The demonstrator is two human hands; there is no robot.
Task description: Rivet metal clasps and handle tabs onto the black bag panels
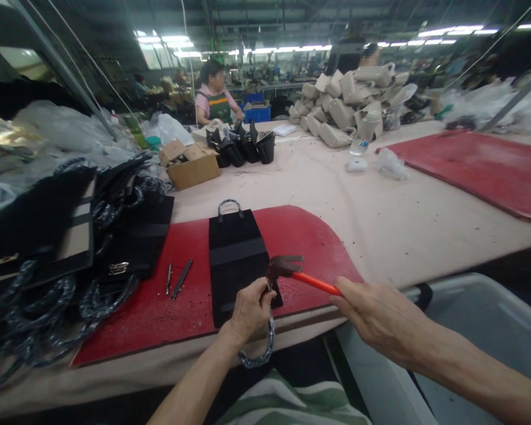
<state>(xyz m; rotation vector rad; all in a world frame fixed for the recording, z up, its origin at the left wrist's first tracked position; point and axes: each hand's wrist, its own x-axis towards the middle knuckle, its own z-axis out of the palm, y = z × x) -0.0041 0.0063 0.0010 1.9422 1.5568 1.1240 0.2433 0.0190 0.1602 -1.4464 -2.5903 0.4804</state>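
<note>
The left hand (252, 307) covers part of the black bag piece (236, 254). The small thing (269, 284) it pinches is too tiny to make out. The right edge cuts off the grey tub (376, 369) and far red board (478, 168). The far room (292, 66) is blurry.

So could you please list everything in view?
table: one, pale, centre
mats: two, red, near and right
bag panel: one, black, near mat
slim tools: two or more, grey, near mat
hammer: one, red handle, panel's edge
bag pieces: many, black, left
carton: one, brown, beyond panel
bags: several, black, beside carton
bag pile: one, beige, far side
bin: one, grey, lower right
plastic: several, clear, both sides
people: several, one in pink, background
left hand: one, bare, panel's edge
right hand: one, bare, gripping hammer
</note>
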